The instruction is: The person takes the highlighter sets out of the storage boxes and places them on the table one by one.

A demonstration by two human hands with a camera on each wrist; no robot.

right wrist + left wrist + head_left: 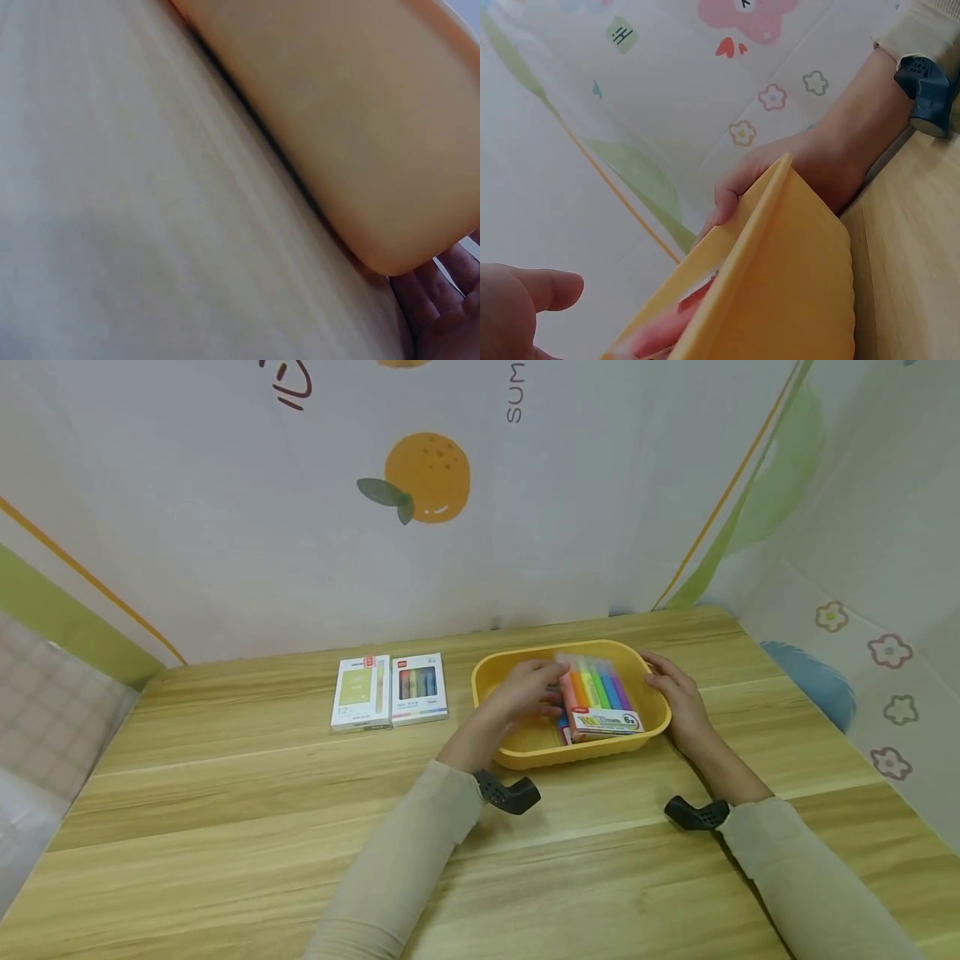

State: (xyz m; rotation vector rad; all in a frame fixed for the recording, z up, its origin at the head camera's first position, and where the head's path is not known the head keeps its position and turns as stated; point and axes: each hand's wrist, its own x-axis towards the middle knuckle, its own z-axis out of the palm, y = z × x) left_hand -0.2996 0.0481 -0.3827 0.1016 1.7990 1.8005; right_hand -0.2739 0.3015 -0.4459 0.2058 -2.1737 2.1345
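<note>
A yellow plastic basket (525,758) stands on the wooden table. Inside its right half lies a clear pack of highlighters (596,689) in several colours, with a white label marked 6. Beneath its left edge shows a bit of another, blue item (562,727). My left hand (522,693) reaches over the basket's left side, fingertips right at the pack's left edge; its thumb (555,289) stands out apart from the pack. At the other end, my right hand (681,702) grips the basket, thumb over the rim and fingers along the outer wall (330,135).
Left of the basket, two flat boxes lie side by side: a white and yellow-green box (362,692) and a white box with coloured pens in its window (418,687). A printed curtain (300,552) hangs behind the table (247,827). Both wrists carry black camera mounts.
</note>
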